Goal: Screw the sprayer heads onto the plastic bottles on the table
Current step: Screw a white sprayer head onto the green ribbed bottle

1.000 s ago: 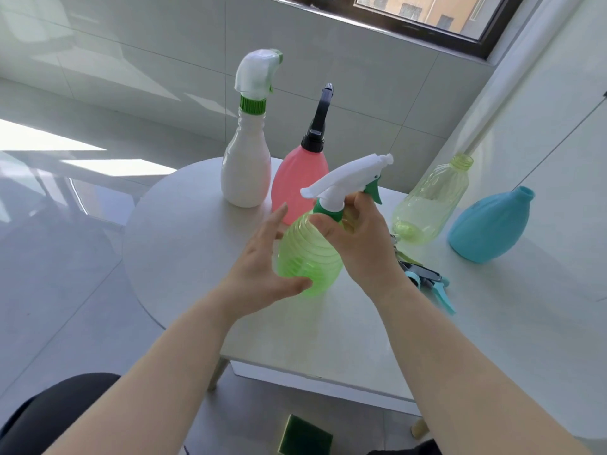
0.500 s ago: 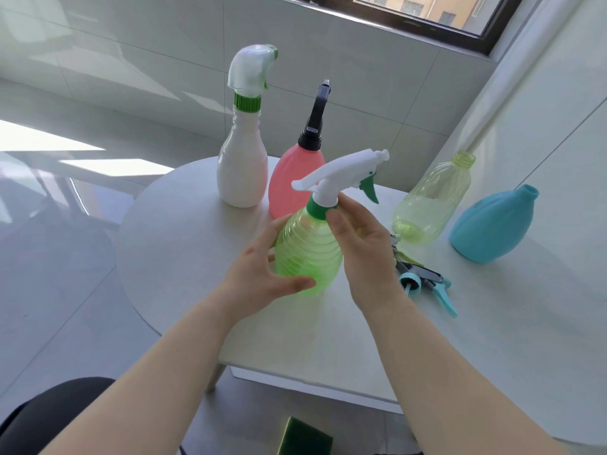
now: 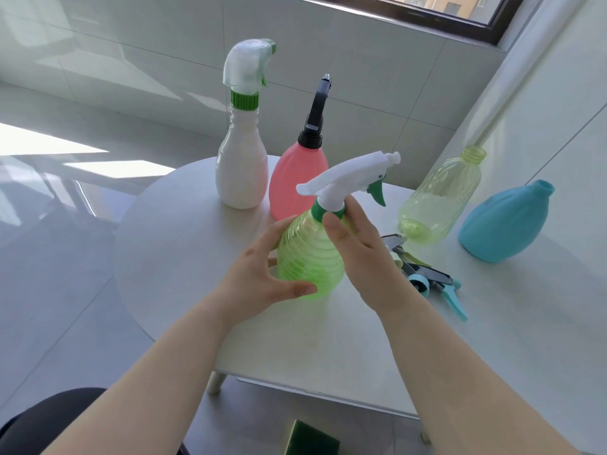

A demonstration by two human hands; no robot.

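- The left hand (image 3: 259, 284) has its fingers wrapped round the green bottle (image 3: 308, 261), bracing it on the surface (image 3: 328, 330).
- The right hand (image 3: 364, 254) pinches the collar (image 3: 328, 212) under the sprayer head (image 3: 348, 177), placed to twist it, I'd say.
- Behind, spare sprayers (image 3: 430, 280) wait beside the yellow bottle (image 3: 440, 198) and the blue bottle (image 3: 505, 221), both uncapped.

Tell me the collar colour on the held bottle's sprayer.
Dark green collar, under the white sprayer head on the green bottle; head view.

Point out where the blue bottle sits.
In the head view the blue bottle stands uncapped on the table, far right, beside the clear yellow-green bottle.
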